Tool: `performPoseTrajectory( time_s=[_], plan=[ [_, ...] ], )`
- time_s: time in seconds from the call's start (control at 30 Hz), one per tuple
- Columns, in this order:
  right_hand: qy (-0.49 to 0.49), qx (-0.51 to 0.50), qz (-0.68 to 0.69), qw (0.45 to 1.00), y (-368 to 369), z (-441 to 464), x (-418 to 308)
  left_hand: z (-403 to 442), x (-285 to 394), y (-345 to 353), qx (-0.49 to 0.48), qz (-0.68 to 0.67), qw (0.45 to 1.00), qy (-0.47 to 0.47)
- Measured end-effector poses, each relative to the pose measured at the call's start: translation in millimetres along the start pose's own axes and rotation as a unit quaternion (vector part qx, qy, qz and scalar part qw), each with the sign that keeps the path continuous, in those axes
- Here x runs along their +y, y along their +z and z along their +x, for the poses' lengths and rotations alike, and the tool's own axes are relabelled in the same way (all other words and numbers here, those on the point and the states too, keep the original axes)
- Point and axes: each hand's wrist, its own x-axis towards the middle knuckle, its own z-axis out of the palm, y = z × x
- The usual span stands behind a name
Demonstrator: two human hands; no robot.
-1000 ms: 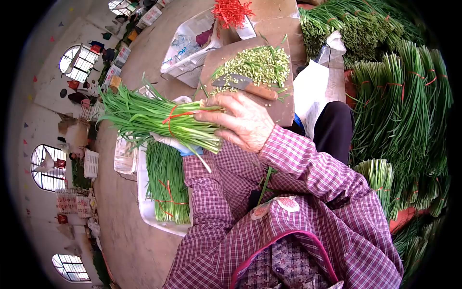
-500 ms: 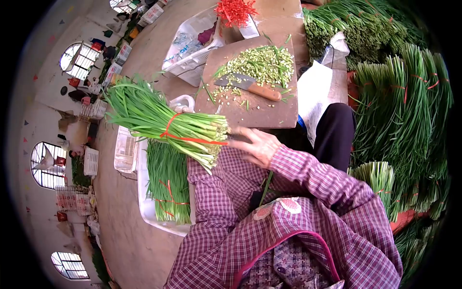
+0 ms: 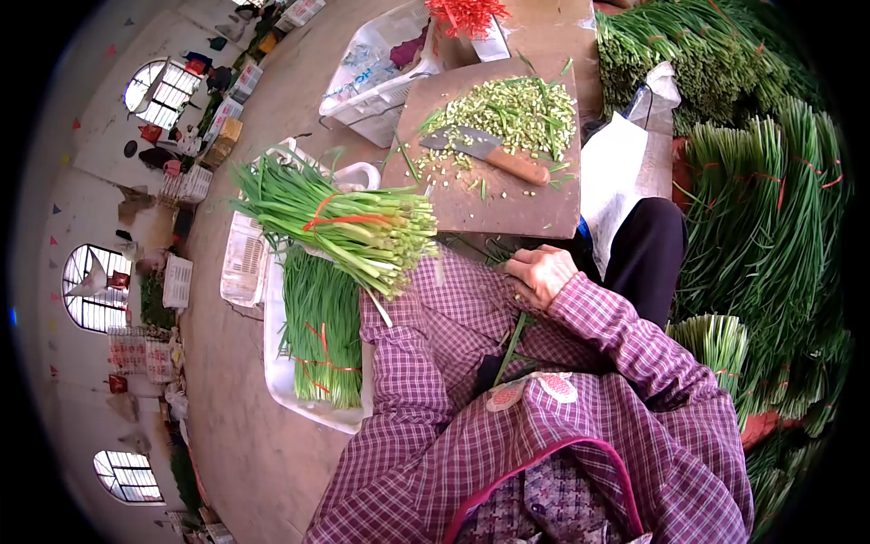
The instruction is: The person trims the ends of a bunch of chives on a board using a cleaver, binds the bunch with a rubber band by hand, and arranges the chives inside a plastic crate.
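A bundle of garlic chives [image 3: 340, 222], tied with a red band, lies across my left forearm [image 3: 399, 363], its pale stem ends to the right. My left hand is beneath the bundle, hidden by it; the bundle is held up above the crate. My right hand [image 3: 542, 275] is over my lap, just below the board, with its fingers curled in. What they pinch, if anything, is hidden. A few loose green leaves [image 3: 515, 344] hang on my lap under that hand. A knife [image 3: 498, 156] with a wooden handle lies on the brown board [image 3: 471, 208] among chopped stem bits [image 3: 507, 118].
A white crate [image 3: 281, 385] at my left holds tied chives [image 3: 322, 335]. Beyond stands a white basket [image 3: 381, 95] with plastic bags, beside red ties [image 3: 467, 14]. Large stacks of chives [image 3: 752, 199] fill the right side. White sheeting [image 3: 612, 168] hangs beside the board.
My right hand has left the stem ends and the red band, moving right and down to my lap. The bundle remains on my left arm. The whole view has shifted slightly.
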Motion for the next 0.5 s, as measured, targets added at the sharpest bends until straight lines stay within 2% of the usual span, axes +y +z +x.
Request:
performPoseTrajectory(
  time_s=[0.03,0.07,0.1,0.17,0.23,0.5],
  plan=[
    [-0.019,0.098,0.042,0.994,-30,-4,-9,-1,1,0,0.001,-0.001,1.000,0.001],
    [-0.008,0.124,0.090,0.988,-51,2,-18,-2,2,-1,0.003,0.002,1.000,0.002],
    [0.006,0.140,0.056,0.988,-67,9,-25,0,4,-1,0.002,0.001,1.000,0.002],
    [-0.011,0.175,0.079,0.981,-86,19,-38,4,7,-1,0.001,0.003,1.000,-0.001],
    [-0.047,0.208,0.151,0.965,-86,25,-49,2,7,0,0.004,0.008,1.000,0.000],
    [-0.058,0.295,0.156,0.941,-99,61,-91,-15,4,-3,0.019,0.025,0.999,0.024]
  ],
)
